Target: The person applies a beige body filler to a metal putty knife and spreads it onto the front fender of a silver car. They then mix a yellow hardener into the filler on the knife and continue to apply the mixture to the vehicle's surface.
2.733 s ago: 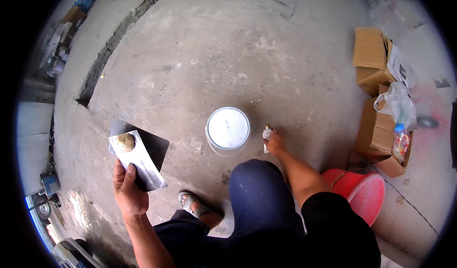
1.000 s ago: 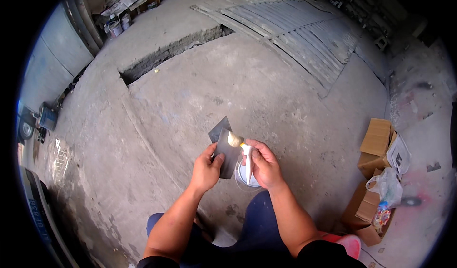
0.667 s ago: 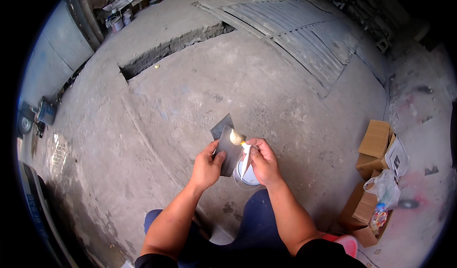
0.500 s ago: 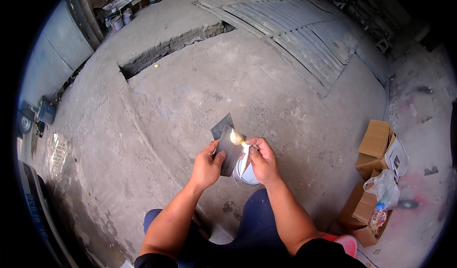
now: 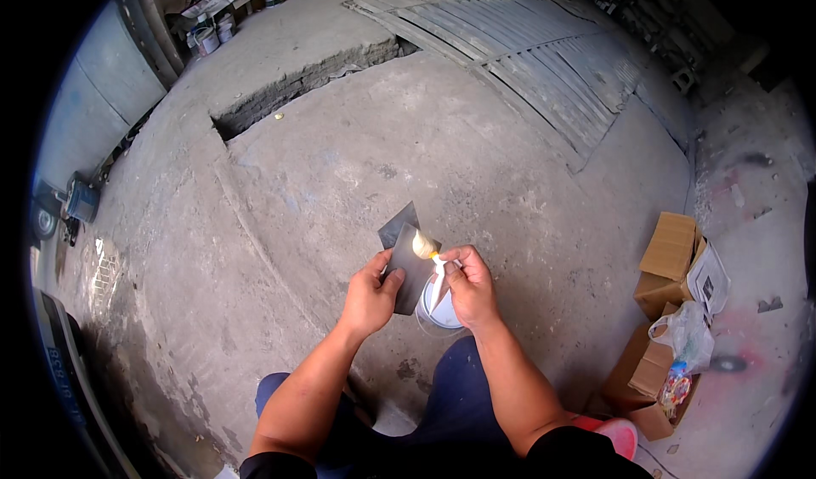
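Observation:
My left hand (image 5: 370, 296) is closed on a thin dark flat spreader plate (image 5: 408, 288), its thumb lying on the face. Behind it, a second dark plate (image 5: 398, 225) juts out at an angle. A cream-coloured lump of paste (image 5: 422, 243) sits at the upper right part of the front plate. Between thumb and fingers, my right hand (image 5: 472, 290) pinches a slim white squeeze tube (image 5: 438, 285), which tapers downward. A small yellow spot (image 5: 433, 255) shows where the tube's upper end meets the paste. Below my hands stands a round tin with a pale lid (image 5: 444, 316), partly hidden.
Open cardboard boxes (image 5: 667, 249) stand at the right, one with a clear plastic bag (image 5: 687, 339). A red bucket (image 5: 618, 433) is by my right leg. Farther off, a trench (image 5: 297, 88) cuts the concrete floor beside metal slats (image 5: 527, 50). A vehicle's edge (image 5: 76, 385) shows at left.

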`<state>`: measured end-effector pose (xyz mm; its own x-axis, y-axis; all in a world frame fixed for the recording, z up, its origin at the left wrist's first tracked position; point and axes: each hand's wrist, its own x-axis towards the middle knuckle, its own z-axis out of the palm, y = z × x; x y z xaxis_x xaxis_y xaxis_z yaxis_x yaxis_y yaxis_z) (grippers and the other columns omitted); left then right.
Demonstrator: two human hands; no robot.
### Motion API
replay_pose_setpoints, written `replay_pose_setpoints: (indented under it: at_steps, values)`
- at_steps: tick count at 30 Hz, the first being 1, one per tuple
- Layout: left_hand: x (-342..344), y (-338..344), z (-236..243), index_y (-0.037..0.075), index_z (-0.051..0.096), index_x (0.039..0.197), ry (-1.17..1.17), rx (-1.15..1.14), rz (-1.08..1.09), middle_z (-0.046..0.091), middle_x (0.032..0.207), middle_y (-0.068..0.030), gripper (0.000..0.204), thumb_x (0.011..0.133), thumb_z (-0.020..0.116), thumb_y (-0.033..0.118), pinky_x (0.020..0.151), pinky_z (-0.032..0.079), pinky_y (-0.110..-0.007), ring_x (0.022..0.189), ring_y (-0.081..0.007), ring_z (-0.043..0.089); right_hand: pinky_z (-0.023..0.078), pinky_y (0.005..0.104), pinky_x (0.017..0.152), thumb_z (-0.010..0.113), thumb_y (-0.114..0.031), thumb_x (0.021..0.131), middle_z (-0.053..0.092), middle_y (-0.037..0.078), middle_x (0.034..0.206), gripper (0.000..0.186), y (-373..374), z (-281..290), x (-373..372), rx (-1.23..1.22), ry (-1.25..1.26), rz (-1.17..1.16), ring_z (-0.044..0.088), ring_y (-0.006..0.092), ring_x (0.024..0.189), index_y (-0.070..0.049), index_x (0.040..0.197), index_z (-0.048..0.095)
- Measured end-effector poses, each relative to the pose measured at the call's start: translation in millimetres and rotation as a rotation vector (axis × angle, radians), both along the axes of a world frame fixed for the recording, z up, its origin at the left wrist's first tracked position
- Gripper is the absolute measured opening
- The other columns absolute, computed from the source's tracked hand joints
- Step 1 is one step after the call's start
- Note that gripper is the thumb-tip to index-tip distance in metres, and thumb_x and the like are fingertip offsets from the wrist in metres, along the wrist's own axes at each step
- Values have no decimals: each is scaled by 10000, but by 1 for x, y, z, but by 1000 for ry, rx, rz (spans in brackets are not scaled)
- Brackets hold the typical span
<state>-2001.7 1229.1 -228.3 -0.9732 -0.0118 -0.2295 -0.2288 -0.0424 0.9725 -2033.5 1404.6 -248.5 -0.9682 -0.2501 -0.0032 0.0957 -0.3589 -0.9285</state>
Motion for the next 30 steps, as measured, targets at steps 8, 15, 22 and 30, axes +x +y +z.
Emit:
replay_pose_setpoints:
  at_steps: [8,15,22,30]
  values:
    - [1,0,3,-18,496,1285,5,-16,-9,631,1075,-55,335,955,507,40,846,470,-251,947,-97,568,417,207,536,525,-106,966,576,-10,802,70,-1,0,1,46,-3,-15,505,41,596,-70,1015,560]
    - [0,0,6,-29,487,1295,2,28,-10,620,1100,-63,348,953,509,36,877,458,-251,985,-100,557,451,229,565,527,-88,960,581,13,829,99,2,-3,3,170,-16,-53,541,69,633,-61,1048,564]
    - [-3,-3,2,-27,487,1300,-143,322,33,636,1101,-77,358,945,503,16,865,486,-276,953,-130,607,500,305,698,544,-103,948,608,119,917,243,18,39,10,-248,-132,103,603,195,792,-54,1183,511]
    - [-2,-14,6,-19,489,1293,-195,522,41,641,1090,-92,354,940,492,4,800,512,-272,914,-140,624,500,287,781,664,-190,889,642,107,1026,309,92,-20,-20,178,-196,-38,621,166,923,-29,1122,542]
